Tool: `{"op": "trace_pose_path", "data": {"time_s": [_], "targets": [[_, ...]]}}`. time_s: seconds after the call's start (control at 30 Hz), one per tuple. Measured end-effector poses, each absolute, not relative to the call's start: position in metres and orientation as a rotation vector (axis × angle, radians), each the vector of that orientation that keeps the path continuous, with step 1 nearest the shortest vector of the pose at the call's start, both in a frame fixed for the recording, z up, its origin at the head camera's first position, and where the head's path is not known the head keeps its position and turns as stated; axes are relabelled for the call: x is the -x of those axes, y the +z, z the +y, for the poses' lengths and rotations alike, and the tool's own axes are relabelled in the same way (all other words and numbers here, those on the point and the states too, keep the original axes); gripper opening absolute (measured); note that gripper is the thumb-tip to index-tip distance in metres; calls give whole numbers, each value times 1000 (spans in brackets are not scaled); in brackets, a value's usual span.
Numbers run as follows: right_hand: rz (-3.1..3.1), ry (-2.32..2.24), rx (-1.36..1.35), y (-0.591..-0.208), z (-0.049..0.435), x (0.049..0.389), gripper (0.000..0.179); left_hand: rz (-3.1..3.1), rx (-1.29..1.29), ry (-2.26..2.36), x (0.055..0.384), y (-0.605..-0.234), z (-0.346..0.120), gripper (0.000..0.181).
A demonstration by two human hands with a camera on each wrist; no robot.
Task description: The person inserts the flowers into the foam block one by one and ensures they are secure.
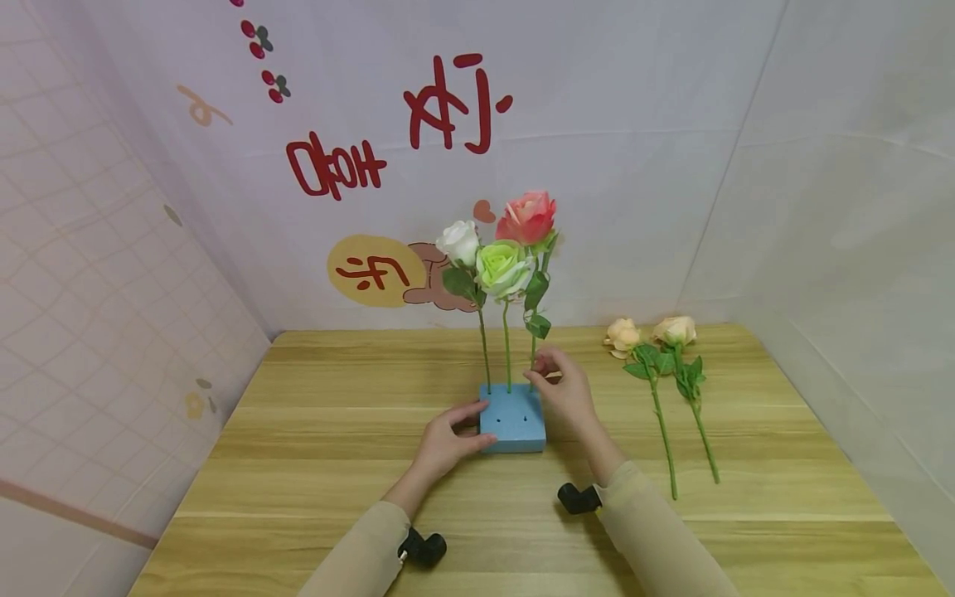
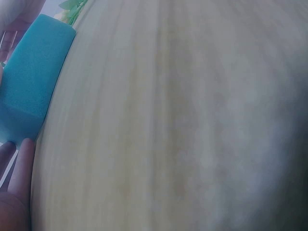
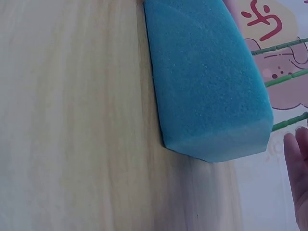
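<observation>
A light-blue foam block [image 1: 513, 414] lies on the table, with two small holes showing in its top. My left hand [image 1: 442, 444] grips its left side, thumb at the front corner and forefinger toward the back. Three artificial roses stand in a row along the block's back edge: a white rose [image 1: 458, 243], a green rose [image 1: 503, 267] and a pink rose [image 1: 527, 218]. My right hand [image 1: 567, 390] pinches the pink rose's stem low down, just above the block. In the right wrist view, fingertips [image 3: 291, 149] show close beside the rightmost green stem [image 3: 288, 122].
Two peach roses, one paler [image 1: 675, 332] and one deeper [image 1: 622, 336], lie on the wooden table [image 1: 336, 423] at the right, stems toward me. Behind the table hangs a white printed cloth [image 1: 619, 166]. Black wrist mounts [image 1: 424, 549] sit at both sleeves.
</observation>
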State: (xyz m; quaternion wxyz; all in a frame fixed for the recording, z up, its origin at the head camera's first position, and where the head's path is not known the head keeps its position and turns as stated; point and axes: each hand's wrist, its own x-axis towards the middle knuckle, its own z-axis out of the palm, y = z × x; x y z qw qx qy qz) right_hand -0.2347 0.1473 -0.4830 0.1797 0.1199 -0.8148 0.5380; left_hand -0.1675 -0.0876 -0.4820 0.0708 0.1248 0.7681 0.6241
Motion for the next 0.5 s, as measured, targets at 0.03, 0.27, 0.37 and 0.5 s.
{"op": "trace_pose_path", "data": {"time_s": [0.03,0.27,0.37,0.5], "targets": [[-2302,1530,-333,-483,148,234,23,2309,-375,1879,168,-482,-88,56],[-2284,1577,-344,-482,154,229,31,2308,-372,1882,168,-483,-87,56],[-2296,1597,-382,-477,158,222,33,2308,-376,1886,168,-482,-87,57],[-2331,1623,-428,-462,163,207,37,2311,-385,1891,168,-482,-87,57]]}}
